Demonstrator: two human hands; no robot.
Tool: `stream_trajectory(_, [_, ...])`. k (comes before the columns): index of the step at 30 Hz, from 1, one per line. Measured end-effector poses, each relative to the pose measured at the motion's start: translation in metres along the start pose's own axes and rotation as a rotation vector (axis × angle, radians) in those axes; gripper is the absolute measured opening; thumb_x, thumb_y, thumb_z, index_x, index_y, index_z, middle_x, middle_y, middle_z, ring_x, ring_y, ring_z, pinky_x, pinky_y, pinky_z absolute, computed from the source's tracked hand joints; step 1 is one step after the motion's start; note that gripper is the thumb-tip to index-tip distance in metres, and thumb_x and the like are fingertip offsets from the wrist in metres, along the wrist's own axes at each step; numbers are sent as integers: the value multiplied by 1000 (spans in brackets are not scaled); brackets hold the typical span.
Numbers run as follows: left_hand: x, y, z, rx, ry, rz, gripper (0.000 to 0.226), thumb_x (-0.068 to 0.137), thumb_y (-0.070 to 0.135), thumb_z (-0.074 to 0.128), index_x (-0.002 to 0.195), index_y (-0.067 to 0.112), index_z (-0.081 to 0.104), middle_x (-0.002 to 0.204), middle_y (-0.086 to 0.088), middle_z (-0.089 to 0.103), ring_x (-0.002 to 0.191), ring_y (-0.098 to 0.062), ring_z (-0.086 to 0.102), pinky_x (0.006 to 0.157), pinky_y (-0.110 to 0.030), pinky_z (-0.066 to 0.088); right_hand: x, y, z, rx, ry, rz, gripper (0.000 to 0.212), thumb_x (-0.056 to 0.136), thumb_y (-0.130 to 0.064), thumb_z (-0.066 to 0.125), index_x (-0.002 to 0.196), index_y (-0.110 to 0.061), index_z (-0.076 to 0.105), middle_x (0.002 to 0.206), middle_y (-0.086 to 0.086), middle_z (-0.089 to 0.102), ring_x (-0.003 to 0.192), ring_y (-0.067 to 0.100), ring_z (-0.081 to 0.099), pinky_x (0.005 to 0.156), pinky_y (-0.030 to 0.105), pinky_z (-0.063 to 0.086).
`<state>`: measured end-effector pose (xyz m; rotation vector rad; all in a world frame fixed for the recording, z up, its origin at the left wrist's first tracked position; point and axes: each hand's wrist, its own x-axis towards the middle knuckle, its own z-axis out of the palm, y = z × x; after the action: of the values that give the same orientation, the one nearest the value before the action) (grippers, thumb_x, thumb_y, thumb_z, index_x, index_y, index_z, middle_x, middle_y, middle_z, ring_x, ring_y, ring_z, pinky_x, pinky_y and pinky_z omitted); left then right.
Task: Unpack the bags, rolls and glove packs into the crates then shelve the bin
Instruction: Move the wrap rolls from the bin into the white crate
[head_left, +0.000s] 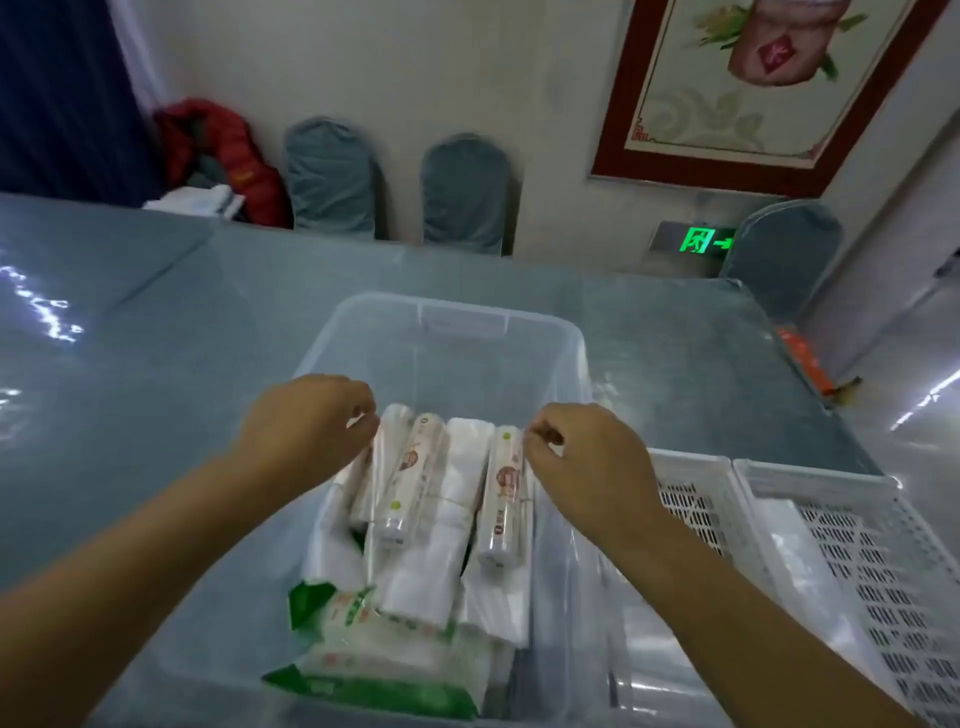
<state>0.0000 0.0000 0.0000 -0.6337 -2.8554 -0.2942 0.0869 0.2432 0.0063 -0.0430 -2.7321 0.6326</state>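
Left hand: the left hand (311, 421) hovers over the far end of the rolls at the left side of the bin, fingers (358, 402) curled in; whether they pinch the film of the outer roll cannot be told
Right hand: the right hand (582, 457) sits at the far tip of the right-hand roll, fingers curled narrow against its end, looking like a pinch on the wrap, though contact is blurred
Bin: the clear plastic bin (447, 317) stands on the grey counter (156, 338) near its near edge, far half bare, near half packed
Rolls: three film-wrapped rolls (410, 478) lie lengthwise on top of the stack, pale with small printed labels, one apart at the right (501, 499)
Bags: white folded bag bundles (441, 545) lie under and between the rolls
Glove packs: green-and-white soft packs (374, 654) rest at the near end of the bin
Crates: two white slotted crates (810, 525) sit just beside the bin, at the right edge of the counter
Handling: the rolls look light and stiff but slick in their wrap, so a grip round the middle should beat a pinch at the tip; bags and packs look soft and floppy, best scooped from beneath
Risk: a roll taken by its end may slide or tip out
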Motion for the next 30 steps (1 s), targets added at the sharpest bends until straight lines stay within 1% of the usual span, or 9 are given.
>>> stream_trajectory(3, [6,-8,6,58,-3,33,18,87,37,50,92,28,64,92,7,67,84,-18,61,60,-26,38,22,-10,26,-43,-162,28,13,81,-28,53,84,-21,64,82,-5,66,81,17,58,64,29,44])
stream_trajectory(7, [22,-27,17,45,-34,77,22,88,39,47,100,29,63,98,9,67,89,-16,61,62,-26,40,52,-18,80,-182,-431,169,21,84,-21,53,103,-11,55,100,5,60,95,26,57,68,30,43])
stream_trajectory(11, [34,-43,29,5,-104,128,26,88,40,46,106,30,61,102,9,67,93,-16,61,69,-29,46,57,-7,128,-348,-566,359,43,84,-13,53,125,-10,41,126,10,48,116,29,48,87,36,42])
stream_trajectory(14, [35,-48,38,-9,-145,176,26,87,41,46,105,29,61,98,9,67,89,-16,61,70,-30,48,45,3,152,-455,-560,392,41,86,-11,50,125,-5,39,128,14,45,115,30,48,91,37,42])
stream_trajectory(17, [35,-51,43,-40,-159,207,26,87,42,46,105,29,60,96,9,68,87,-16,62,70,-30,49,34,9,168,-552,-523,389,42,88,-18,52,124,-5,37,126,14,43,110,27,48,90,32,42])
stream_trajectory(21, [37,-52,45,42,-176,263,28,87,42,43,98,24,61,90,4,68,81,-17,62,69,-32,51,31,11,171,-453,-501,527,66,87,-22,59,137,-2,22,132,18,38,110,29,52,87,32,46])
stream_trajectory(22, [37,-52,45,62,-183,276,29,87,42,42,98,24,61,90,4,69,81,-17,63,69,-31,51,32,12,170,-416,-497,562,66,86,-21,59,137,-1,22,132,18,39,111,29,52,88,33,47])
stream_trajectory(27, [42,-48,42,53,-277,309,29,87,44,44,105,28,60,98,6,68,88,-15,62,70,-28,47,42,2,148,-228,-324,584,46,80,-21,64,117,-3,41,118,16,50,106,30,52,84,36,47])
stream_trajectory(30, [57,-47,41,148,-413,340,32,87,42,48,114,28,56,105,7,65,96,-15,61,76,-29,48,56,-11,122,-149,-228,512,44,77,-25,66,110,-5,45,109,14,52,97,29,53,71,32,43])
